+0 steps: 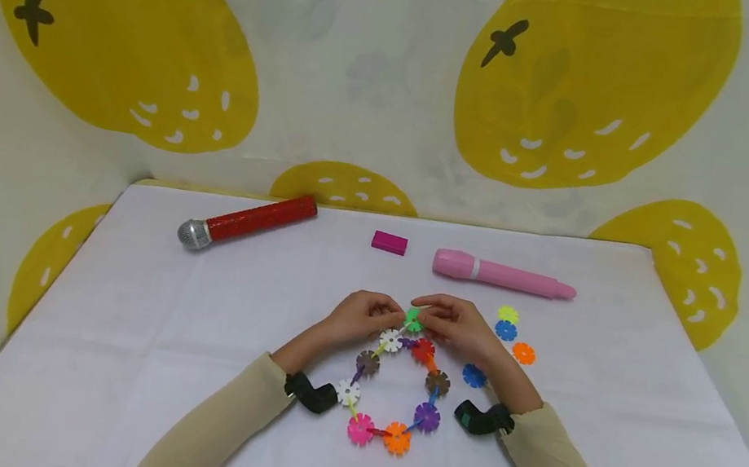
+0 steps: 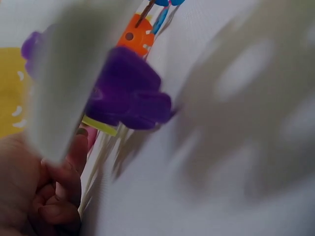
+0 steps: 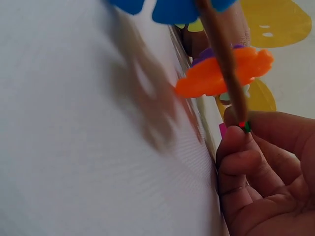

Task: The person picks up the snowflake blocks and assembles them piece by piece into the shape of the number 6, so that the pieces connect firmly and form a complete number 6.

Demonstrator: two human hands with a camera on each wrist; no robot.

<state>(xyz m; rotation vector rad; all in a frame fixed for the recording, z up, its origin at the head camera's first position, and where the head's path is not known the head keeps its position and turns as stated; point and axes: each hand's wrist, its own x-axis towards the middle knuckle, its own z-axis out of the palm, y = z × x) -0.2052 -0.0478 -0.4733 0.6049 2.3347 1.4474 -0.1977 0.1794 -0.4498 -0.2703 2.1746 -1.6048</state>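
A closed loop of linked plastic snowflake discs lies on the white tablecloth. At its far end is a green snowflake disc (image 1: 414,320), between the two hands. The right hand (image 1: 459,326) pinches this disc from the right; a green bit shows between thumb and finger in the right wrist view. From the other side, the left hand (image 1: 364,316) holds the disc's left edge with curled fingertips. Close below sit a white disc (image 1: 390,341) and a red disc (image 1: 423,351). A blurred pale disc (image 2: 64,73) partly hides the left fingertips in the left wrist view.
Loose discs lie right of the loop: yellow (image 1: 508,314), blue (image 1: 505,331), orange (image 1: 524,353), and another blue (image 1: 474,376) by the right forearm. Farther back are a red microphone (image 1: 250,223), a magenta block (image 1: 389,243) and a pink pen-like stick (image 1: 505,275).
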